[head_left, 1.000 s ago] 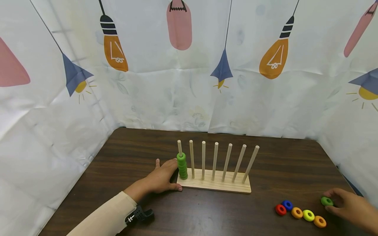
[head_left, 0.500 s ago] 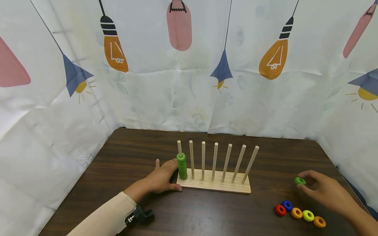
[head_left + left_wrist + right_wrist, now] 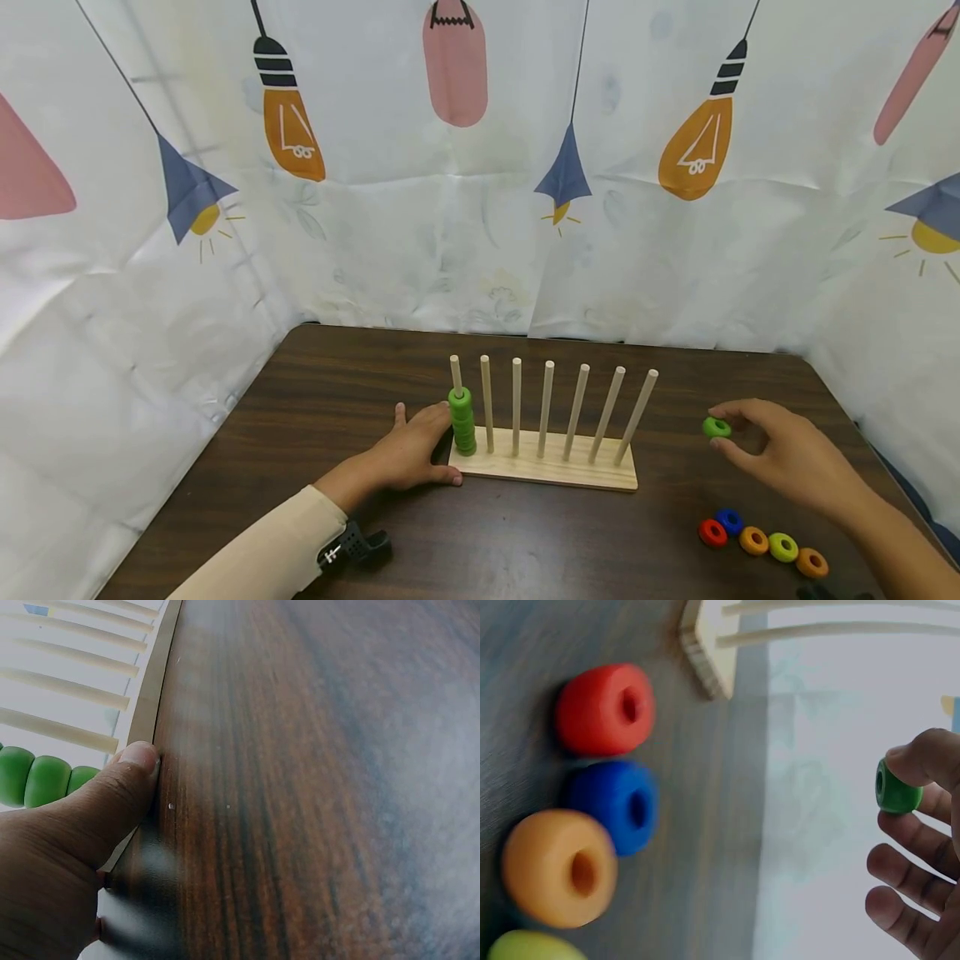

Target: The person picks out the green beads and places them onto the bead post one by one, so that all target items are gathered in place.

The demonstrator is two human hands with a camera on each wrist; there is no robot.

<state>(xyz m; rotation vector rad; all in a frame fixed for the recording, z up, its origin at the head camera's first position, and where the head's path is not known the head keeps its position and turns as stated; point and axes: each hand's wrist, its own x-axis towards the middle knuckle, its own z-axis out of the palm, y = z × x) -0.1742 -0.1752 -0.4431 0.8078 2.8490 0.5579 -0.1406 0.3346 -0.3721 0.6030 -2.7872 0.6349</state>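
A wooden peg rack stands mid-table with a row of upright pegs. Several green rings are stacked on its leftmost peg. At that left end my left hand grips the base; in the left wrist view its thumb lies against the front edge, while the other fingers are mostly hidden. Between thumb and fingers, my right hand pinches a single green ring, raised above the table to the right of the rack. The right wrist view shows this green ring near the fingertips, the remaining fingers spread loosely.
Loose rings lie at the front right: a red ring, a blue ring, two orange rings and a yellow ring. A patterned curtain hangs behind the dark wood table.
My right hand has lifted the green ring from beside the loose rings and carried it leftward and farther back, toward the rack. The left hand and the rack have stayed put.
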